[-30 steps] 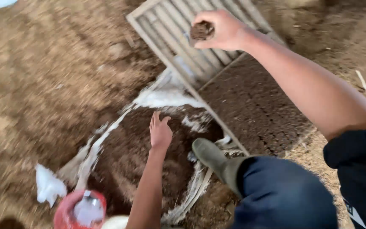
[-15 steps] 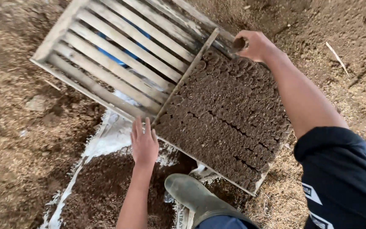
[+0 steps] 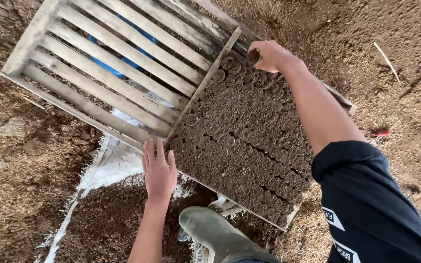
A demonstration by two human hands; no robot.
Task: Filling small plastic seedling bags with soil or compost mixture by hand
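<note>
A slatted wooden crate (image 3: pixel 35 36) lies on the ground, its right half packed with rows of round brown soil plugs (image 3: pixel 249 141). My right hand (image 3: pixel 269 54) reaches to the crate's far end and is closed around a dark soil plug at the top of the rows. My left hand (image 3: pixel 159 170) rests flat with fingers spread on a white woven sheet (image 3: pixel 115 163), touching the crate's near edge. A heap of dark soil (image 3: pixel 105 221) lies on that sheet beneath my left forearm.
My grey rubber boot (image 3: pixel 215 234) stands by the crate's near corner. Something blue (image 3: pixel 123 63) shows under the empty slats. Loose straw and dirt cover the ground all around. A small red scrap (image 3: pixel 381 133) lies at the right.
The view swung over the crate. My right hand carried the soil plug from above the empty slats down to the top of the filled rows. My left hand shifted to the crate's near edge.
</note>
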